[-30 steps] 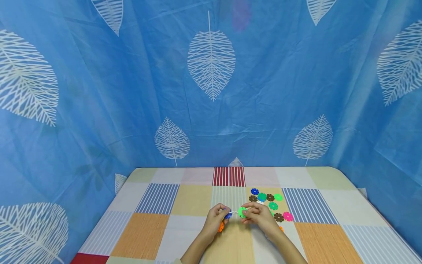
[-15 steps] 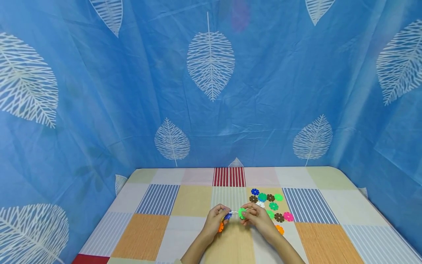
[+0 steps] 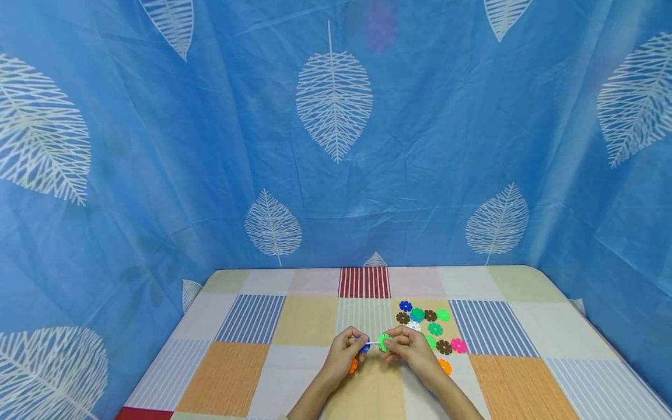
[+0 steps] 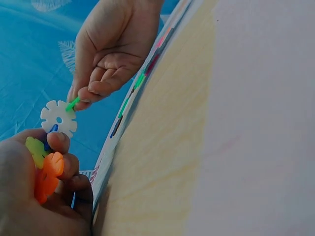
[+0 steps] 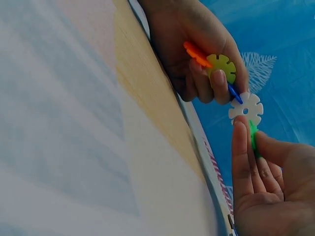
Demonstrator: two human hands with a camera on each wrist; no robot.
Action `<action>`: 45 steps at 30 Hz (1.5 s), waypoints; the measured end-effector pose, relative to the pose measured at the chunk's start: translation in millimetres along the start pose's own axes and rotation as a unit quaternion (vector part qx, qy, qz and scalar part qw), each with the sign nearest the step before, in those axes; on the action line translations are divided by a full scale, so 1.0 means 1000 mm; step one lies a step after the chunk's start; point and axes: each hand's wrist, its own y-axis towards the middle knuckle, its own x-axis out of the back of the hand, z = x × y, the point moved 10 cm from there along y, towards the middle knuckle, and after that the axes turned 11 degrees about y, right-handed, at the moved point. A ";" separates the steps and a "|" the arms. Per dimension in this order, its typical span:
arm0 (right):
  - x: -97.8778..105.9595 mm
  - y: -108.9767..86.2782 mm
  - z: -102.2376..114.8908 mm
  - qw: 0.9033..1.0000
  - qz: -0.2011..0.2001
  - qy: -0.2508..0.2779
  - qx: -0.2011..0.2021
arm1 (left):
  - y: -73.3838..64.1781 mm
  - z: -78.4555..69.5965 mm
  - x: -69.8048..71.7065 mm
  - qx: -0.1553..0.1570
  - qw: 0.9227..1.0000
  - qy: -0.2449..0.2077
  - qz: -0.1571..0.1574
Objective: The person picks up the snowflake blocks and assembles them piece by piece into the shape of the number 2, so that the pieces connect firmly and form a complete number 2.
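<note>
In the head view my left hand (image 3: 338, 357) and right hand (image 3: 416, 353) face each other above the table's near middle. Between left thumb and fingers I pinch a blue notched disc (image 5: 235, 93). A yellow disc (image 5: 222, 68) and an orange disc (image 4: 47, 178) hang linked from it by the palm. Slotted to the blue one is a white snowflake disc (image 4: 49, 115) with a centre hole, spanning the gap between the hands. My right thumb and fingers pinch a bright green disc (image 3: 384, 342), which meets the white disc's edge; how deep it sits in a slot I cannot tell.
Several loose discs lie right of and beyond the right hand, among them a blue disc (image 3: 405, 306), a pink disc (image 3: 459, 346) and an orange disc (image 3: 445, 366) near the right forearm. A patchwork cloth (image 3: 304, 318) covers the table; a blue leaf-print curtain (image 3: 420, 175) surrounds it.
Both hands have come slightly closer together and a little lower. The right forearm has shifted, so the loose orange disc, earlier mostly hidden, shows. The holds on the blue and green discs stay.
</note>
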 end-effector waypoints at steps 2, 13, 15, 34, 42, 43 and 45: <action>0.000 0.000 -0.001 1.000 -0.005 0.002 0.002 | 0.003 0.007 -0.001 -0.003 1.000 0.005 0.000; -0.004 0.003 0.008 0.999 0.007 -0.024 0.034 | 0.012 0.027 -0.004 0.020 1.000 -0.020 0.007; -0.007 0.004 0.012 0.997 0.019 -0.050 0.047 | 0.010 0.028 -0.005 0.030 0.999 -0.028 0.019; 0.091 -0.021 0.062 0.789 -0.248 -0.553 0.104 | 0.011 0.035 -0.005 0.057 0.992 -0.113 -0.002; 0.095 -0.022 0.061 0.806 -0.265 -0.522 0.089 | 0.009 0.035 -0.013 0.075 0.982 -0.170 0.028; 0.093 -0.021 0.060 0.817 -0.260 -0.506 0.094 | 0.008 0.035 -0.014 0.075 0.983 -0.167 0.032; 0.088 -0.017 0.057 0.846 -0.241 -0.462 0.112 | 0.006 0.034 -0.015 0.076 0.984 -0.159 0.039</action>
